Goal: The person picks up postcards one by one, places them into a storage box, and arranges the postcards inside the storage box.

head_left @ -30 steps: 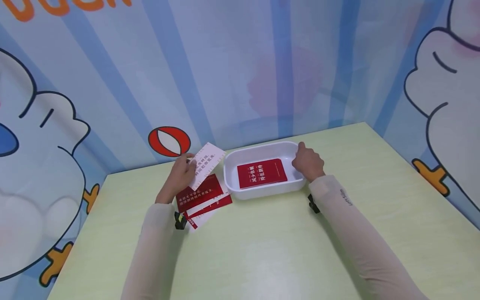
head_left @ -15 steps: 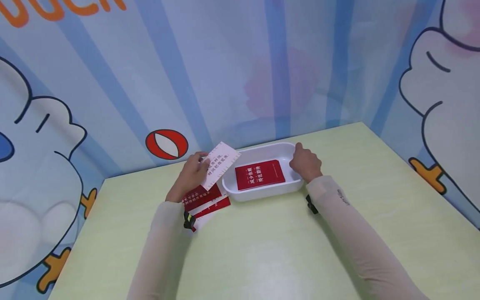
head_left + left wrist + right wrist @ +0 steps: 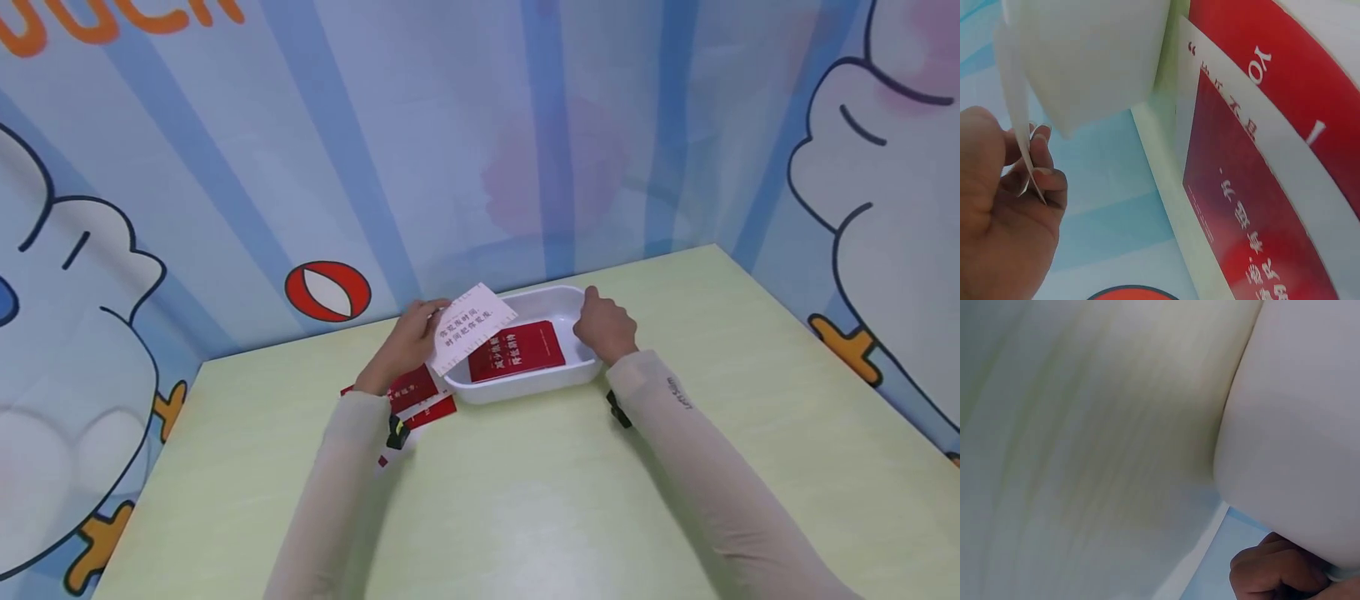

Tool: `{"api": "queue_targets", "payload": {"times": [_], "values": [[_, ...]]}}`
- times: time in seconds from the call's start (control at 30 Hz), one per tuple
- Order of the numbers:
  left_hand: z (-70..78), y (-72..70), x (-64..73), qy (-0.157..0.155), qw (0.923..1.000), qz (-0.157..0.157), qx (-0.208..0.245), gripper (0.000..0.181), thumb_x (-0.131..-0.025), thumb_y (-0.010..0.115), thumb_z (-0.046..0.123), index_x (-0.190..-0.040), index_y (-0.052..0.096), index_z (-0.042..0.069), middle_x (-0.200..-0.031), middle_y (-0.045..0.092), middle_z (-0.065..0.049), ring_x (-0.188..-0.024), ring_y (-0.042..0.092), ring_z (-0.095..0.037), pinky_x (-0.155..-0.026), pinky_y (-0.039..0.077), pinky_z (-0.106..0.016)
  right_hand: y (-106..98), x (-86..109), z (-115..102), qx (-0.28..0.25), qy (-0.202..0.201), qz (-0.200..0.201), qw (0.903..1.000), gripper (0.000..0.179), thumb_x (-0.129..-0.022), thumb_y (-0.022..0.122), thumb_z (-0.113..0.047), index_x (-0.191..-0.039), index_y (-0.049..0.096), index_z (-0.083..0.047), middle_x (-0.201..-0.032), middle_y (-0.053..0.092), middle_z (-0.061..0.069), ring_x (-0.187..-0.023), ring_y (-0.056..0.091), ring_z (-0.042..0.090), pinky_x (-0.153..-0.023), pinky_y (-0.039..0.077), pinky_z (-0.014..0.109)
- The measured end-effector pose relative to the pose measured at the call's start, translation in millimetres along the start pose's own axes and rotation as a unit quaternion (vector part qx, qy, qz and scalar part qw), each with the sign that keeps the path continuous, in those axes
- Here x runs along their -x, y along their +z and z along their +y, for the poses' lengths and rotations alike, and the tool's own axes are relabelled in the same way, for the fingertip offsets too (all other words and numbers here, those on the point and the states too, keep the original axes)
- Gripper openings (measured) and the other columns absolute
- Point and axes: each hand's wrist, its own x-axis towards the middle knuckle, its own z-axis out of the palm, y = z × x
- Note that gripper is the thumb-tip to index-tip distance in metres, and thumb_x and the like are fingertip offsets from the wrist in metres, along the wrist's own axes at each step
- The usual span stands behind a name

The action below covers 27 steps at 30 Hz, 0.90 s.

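My left hand (image 3: pixel 408 340) pinches a white card (image 3: pixel 471 327) with dark printed characters, tilted over the left end of a white plastic tub (image 3: pixel 525 387). In the left wrist view the card (image 3: pixel 1015 94) shows edge-on between thumb and fingers, beside the tub's outer wall (image 3: pixel 1094 56). A red card (image 3: pixel 536 346) with white characters lies in the tub, its left part covered by the white card. My right hand (image 3: pixel 606 327) grips the tub's right end at the rim; in the right wrist view its curled fingers (image 3: pixel 1279 572) show under the tub wall (image 3: pixel 1297 425).
Several red and white cards (image 3: pixel 435 412) lie overlapping on the pale green table (image 3: pixel 525 500), left of the tub and partly under my left forearm. A blue-striped cartoon backdrop (image 3: pixel 450 150) rises behind the table's far edge.
My left hand has carried the white card rightward, from above the loose cards to over the tub's left end. The right hand keeps its grip on the tub.
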Motion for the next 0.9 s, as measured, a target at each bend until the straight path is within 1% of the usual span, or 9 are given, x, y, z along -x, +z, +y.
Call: {"api": "queue_targets", "payload": {"times": [0.2,0.33,0.47,0.57,0.67,0.9], "values": [[5.0,5.4,-9.3,0.014,0.9999,0.004,-0.005,0.041,-0.106,0.045,0.016,-0.146,0.046,0.008,-0.139,0.052,-0.015,-0.119,0.051,-0.028,-0.107,0.048,-0.046,-0.6,-0.1,-1.7,0.006,-0.001,0.0,1.0,0.052,-0.095,0.054,-0.016,-0.141,0.037,-0.003,-0.12,0.063,0.024,-0.098,0.066,0.036,-0.089,0.056,0.053],[9.9,11.9,-16.2,0.03,0.9995,0.0,-0.014,0.04,-0.107,0.043,0.017,-0.145,0.049,0.007,-0.139,0.054,-0.016,-0.121,0.053,-0.03,-0.107,0.047,-0.048,-0.9,0.6,-1.5,0.009,0.001,-0.001,1.0,0.051,-0.095,0.054,-0.016,-0.141,0.037,-0.002,-0.121,0.063,0.024,-0.099,0.066,0.036,-0.089,0.057,0.052],[15.0,20.0,-24.1,0.039,0.9985,-0.01,-0.036,0.04,-0.107,0.04,0.016,-0.145,0.049,0.005,-0.14,0.055,-0.017,-0.127,0.053,-0.031,-0.111,0.044,-0.047,-1.2,1.6,-0.9,0.005,0.003,0.003,1.0,0.051,-0.095,0.053,-0.016,-0.142,0.037,-0.002,-0.122,0.063,0.024,-0.1,0.067,0.036,-0.09,0.056,0.052],[18.3,24.2,-30.1,0.042,0.9977,-0.013,-0.052,0.041,-0.108,0.039,0.016,-0.146,0.048,0.004,-0.141,0.055,-0.017,-0.13,0.052,-0.031,-0.113,0.042,-0.045,-1.6,1.3,-0.6,0.003,0.002,0.01,0.9999,0.05,-0.095,0.052,-0.015,-0.141,0.038,-0.002,-0.121,0.064,0.024,-0.098,0.067,0.036,-0.088,0.057,0.052],[22.7,25.6,-34.1,0.042,0.9974,-0.014,-0.057,0.041,-0.108,0.038,0.016,-0.145,0.048,0.005,-0.14,0.055,-0.016,-0.13,0.052,-0.031,-0.113,0.043,-0.045,-2.5,1.4,-0.4,0.002,-0.002,0.015,0.9999,0.049,-0.095,0.051,-0.015,-0.14,0.039,-0.002,-0.119,0.064,0.024,-0.096,0.067,0.035,-0.087,0.057,0.051],[27.0,28.8,-39.7,0.052,0.9965,-0.021,-0.061,0.04,-0.107,0.038,0.014,-0.145,0.049,0.003,-0.14,0.055,-0.017,-0.13,0.051,-0.03,-0.113,0.042,-0.045,-1.8,3.4,-0.5,-0.002,-0.002,0.001,1.0,0.05,-0.095,0.052,-0.016,-0.14,0.038,-0.002,-0.121,0.063,0.024,-0.099,0.066,0.036,-0.089,0.056,0.052]]}}
